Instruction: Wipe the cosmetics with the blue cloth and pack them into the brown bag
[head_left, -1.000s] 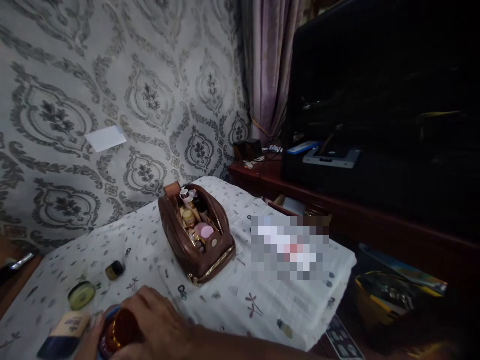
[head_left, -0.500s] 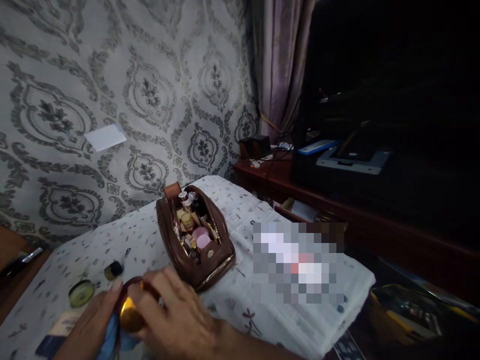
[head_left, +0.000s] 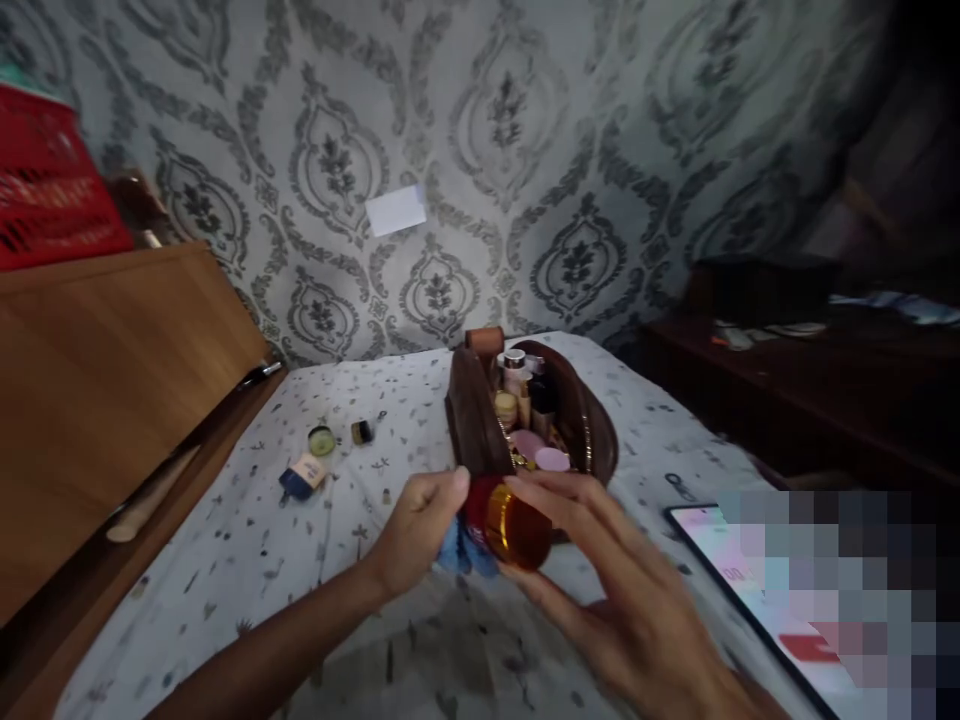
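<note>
A dark red jar with a shiny gold lid is held between my two hands, tilted with its lid toward the right. My left hand grips the red end, and a blue cloth bunches beneath it. The fingers and thumb of my right hand close around the gold lid from the right. Just behind the jar stands a brown cosmetic bag, unzipped and filled with small bottles, a yellowish jar and a pink round item.
Left on the patterned sheet lie a greenish round jar, a small dark-capped jar and a blue-and-cream item. A phone, partly blurred out, lies at right. A wooden board borders the left; a red basket sits above.
My view has swung left, so the bag and hands appear farther right. The jar has gone from upright-looking to tilted, its lid facing right, with both hands still on it.
</note>
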